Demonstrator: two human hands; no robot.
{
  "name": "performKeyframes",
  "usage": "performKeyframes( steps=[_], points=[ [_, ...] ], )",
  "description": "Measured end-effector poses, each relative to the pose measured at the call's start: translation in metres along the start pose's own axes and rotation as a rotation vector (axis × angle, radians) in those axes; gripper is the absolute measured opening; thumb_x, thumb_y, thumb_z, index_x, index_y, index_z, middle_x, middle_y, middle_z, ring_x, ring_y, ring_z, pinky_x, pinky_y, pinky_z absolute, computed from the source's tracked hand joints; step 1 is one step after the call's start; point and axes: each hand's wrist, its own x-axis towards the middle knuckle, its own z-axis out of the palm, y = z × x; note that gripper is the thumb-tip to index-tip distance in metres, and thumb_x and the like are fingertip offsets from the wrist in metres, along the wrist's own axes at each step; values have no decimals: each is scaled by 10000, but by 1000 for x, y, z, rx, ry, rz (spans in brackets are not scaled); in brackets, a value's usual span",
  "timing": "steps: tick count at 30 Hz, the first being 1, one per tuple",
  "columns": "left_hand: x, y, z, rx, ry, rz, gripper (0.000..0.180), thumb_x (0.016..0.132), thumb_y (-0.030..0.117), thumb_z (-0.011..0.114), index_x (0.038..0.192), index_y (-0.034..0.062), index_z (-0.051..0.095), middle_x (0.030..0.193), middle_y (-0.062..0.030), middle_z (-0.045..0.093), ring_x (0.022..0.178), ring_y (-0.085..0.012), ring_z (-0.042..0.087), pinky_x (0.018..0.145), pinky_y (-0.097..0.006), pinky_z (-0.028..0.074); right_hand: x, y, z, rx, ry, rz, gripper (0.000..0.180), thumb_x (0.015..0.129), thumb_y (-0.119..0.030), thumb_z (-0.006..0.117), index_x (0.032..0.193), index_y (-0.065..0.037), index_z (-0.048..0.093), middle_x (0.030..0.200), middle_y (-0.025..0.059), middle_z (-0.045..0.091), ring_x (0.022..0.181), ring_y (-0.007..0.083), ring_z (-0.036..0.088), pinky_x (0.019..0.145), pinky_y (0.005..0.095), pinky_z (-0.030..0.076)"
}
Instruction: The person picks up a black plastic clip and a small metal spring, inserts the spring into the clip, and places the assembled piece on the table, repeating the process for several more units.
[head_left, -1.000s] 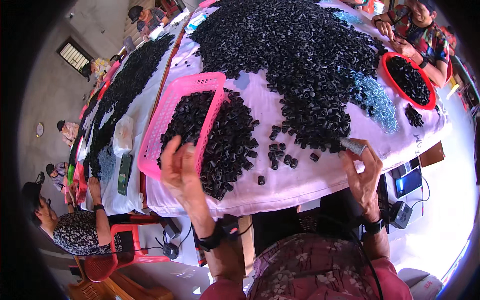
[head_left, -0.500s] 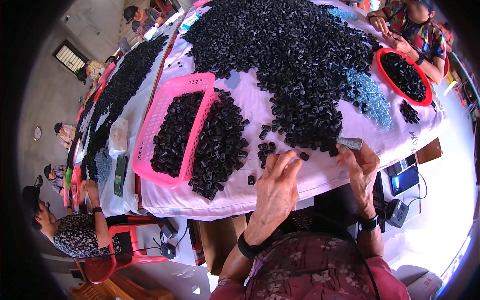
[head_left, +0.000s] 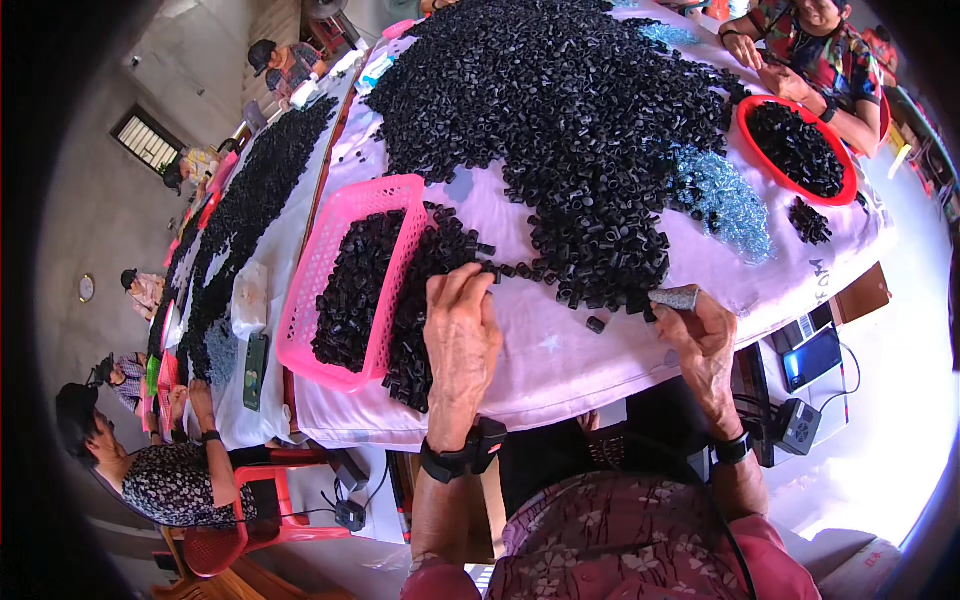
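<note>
My left hand (head_left: 463, 340) rests palm down at the right edge of a heap of small black tube-shaped plastic pieces (head_left: 408, 370) beside the pink basket (head_left: 402, 265). Its fingers are loosely bent and slightly apart, touching the pieces, with nothing seen gripped. A grey sleeve-like cover (head_left: 677, 297) lies along the index finger of my right hand (head_left: 705, 345). The thumb and that finger close on a black piece (head_left: 648, 314) at the near edge of the large black pile (head_left: 600, 220). One loose piece (head_left: 596, 325) lies between my hands.
Clear bluish pieces (head_left: 725, 200) lie right of the large pile. A red bowl (head_left: 848, 190) of black pieces stands near a co-worker at the upper right. Left, a phone (head_left: 256, 372) and plastic bag (head_left: 249, 300) lie on another table, where other people sit.
My left hand has moved left to the heap beside the basket. Most loose pieces formerly near it are gone from the cloth there. My right hand stays at the large pile's edge.
</note>
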Motion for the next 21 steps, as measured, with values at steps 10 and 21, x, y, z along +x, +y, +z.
performKeyframes(
  steps=[10,21],
  points=[
    [23,26,26,-154,-222,166,365,749,-53,638,1112,-14,623,1092,-157,618,1008,-344,575,894,-409,480,0,-2,-2,-78,-29,-95,146,835,-59,661,934,47,669,746,80,598,597,106,523,542,278,424],
    [-6,41,-5,-298,-356,-147,335,754,-26,614,1089,-21,605,986,-183,597,885,-379,608,781,-447,494,0,-10,-6,-104,-51,-140,144,849,-33,638,967,43,671,781,92,614,629,118,583,563,281,466]
  ],
)
